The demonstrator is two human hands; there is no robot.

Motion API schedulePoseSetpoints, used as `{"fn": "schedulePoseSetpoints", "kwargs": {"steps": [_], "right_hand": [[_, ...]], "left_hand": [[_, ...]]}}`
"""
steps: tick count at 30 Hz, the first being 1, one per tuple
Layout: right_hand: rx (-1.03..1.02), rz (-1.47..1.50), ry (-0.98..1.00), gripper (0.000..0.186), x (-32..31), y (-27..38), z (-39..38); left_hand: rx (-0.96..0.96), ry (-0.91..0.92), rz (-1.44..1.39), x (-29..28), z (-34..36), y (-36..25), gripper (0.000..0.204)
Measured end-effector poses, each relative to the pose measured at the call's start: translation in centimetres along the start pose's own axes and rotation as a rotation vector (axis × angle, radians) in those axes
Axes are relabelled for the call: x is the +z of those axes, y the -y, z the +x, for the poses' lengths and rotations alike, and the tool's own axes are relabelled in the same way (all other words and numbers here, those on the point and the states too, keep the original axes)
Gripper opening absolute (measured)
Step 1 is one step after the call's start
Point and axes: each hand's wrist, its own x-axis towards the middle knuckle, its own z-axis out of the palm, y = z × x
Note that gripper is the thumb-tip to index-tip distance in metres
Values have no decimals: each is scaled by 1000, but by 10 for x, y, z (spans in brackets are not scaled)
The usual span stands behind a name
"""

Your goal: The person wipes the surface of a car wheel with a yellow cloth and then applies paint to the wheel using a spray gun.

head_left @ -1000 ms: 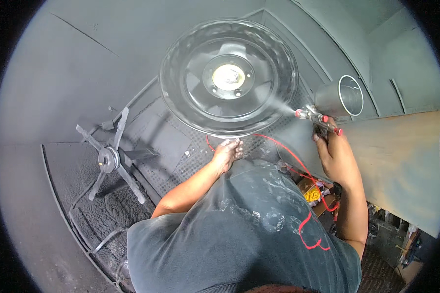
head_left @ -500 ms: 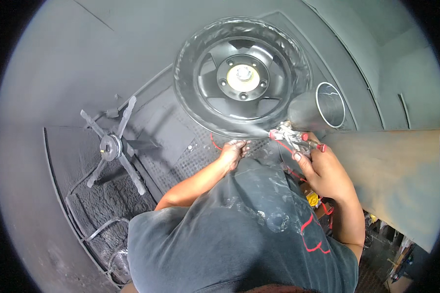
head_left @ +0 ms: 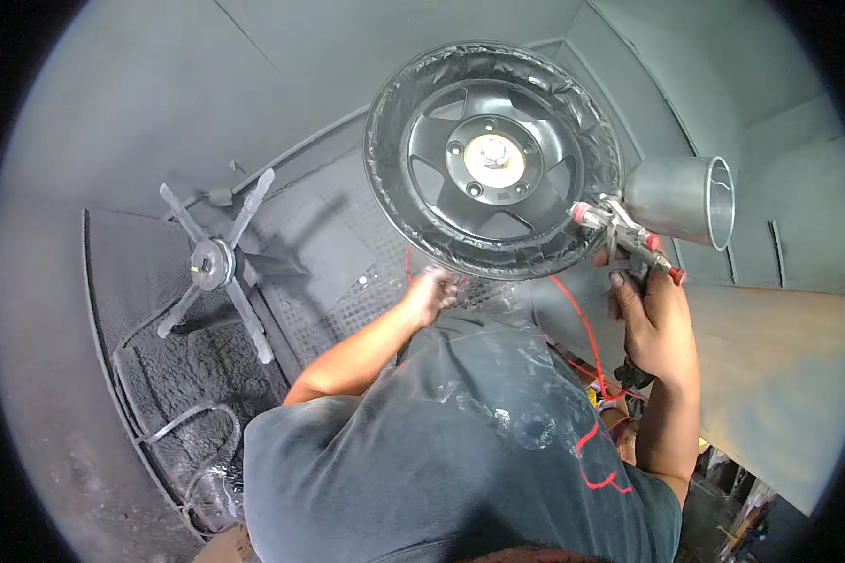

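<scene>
A dark spoked wheel (head_left: pixel 526 141) is at upper middle, its outer band covered in crinkled dark sheeting, with a light disc and hub fastener at its centre. My right hand (head_left: pixel 657 328) grips a metal spray gun (head_left: pixel 629 235) with red knobs at the wheel's lower right; a large silver cup (head_left: pixel 671 197) sticks out from the gun to the right. My left hand (head_left: pixel 432 293) has its fingers curled just below the wheel's lower edge; what they hold, if anything, is hidden. A red hose (head_left: pixel 587 328) runs down beside the gun hand.
A paint-coated four-armed stand (head_left: pixel 253 319) stands left, above rough coated material (head_left: pixel 188 375) and bent tubing. Grey booth walls (head_left: pixel 272 75) surround the work. A pale stained panel (head_left: pixel 770 357) is at right, with assorted items below it.
The wheel appears further right in the picture and its spokes show more clearly. The spray gun first dropped, then rose and moved right. Its mist is no longer visible.
</scene>
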Motion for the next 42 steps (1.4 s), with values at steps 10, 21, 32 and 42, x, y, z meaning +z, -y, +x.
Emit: {"fn": "schedulePoseSetpoints", "kwargs": {"steps": [10, 21, 32, 42], "right_hand": [[-239, -164, -27, 19, 25, -12, 47], [-41, -202, -61, 38, 1, -30, 19], [-333, -138, -86, 32, 15, -8, 40], [-113, -259, -124, 36, 0, -33, 20]], "left_hand": [[538, -317, 306, -44, 31, -137, 26], [604, -267, 188, -15, 26, -31, 35], [-149, 802, 1426, 35, -17, -7, 44], [-90, 545, 1340, -31, -14, -26, 58]]}}
